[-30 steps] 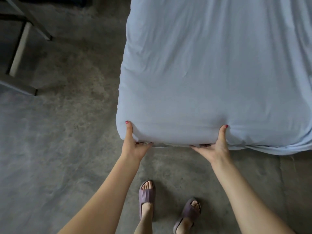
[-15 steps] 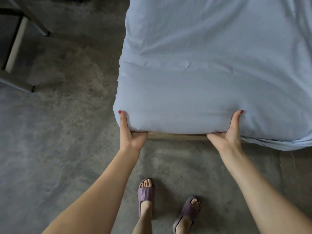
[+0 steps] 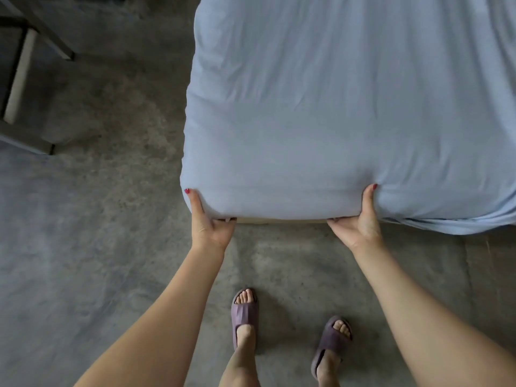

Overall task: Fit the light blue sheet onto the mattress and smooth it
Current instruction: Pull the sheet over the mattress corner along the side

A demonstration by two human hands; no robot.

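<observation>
Fingers of left hand (image 3: pixel 209 230) and right hand (image 3: pixel 360 227) curl beneath the mattress (image 3: pixel 279 220), tucking the light blue sheet (image 3: pixel 321 121); the loose right-hand hem likely needs tucking next.

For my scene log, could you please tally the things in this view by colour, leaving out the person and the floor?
Light blue: 1, the sheet on the mattress, gripped at its near edge by the left hand and right hand.
Purple: 2, the slippers.
Grey: 1, the metal frame at the far left.
Total: 4
</observation>
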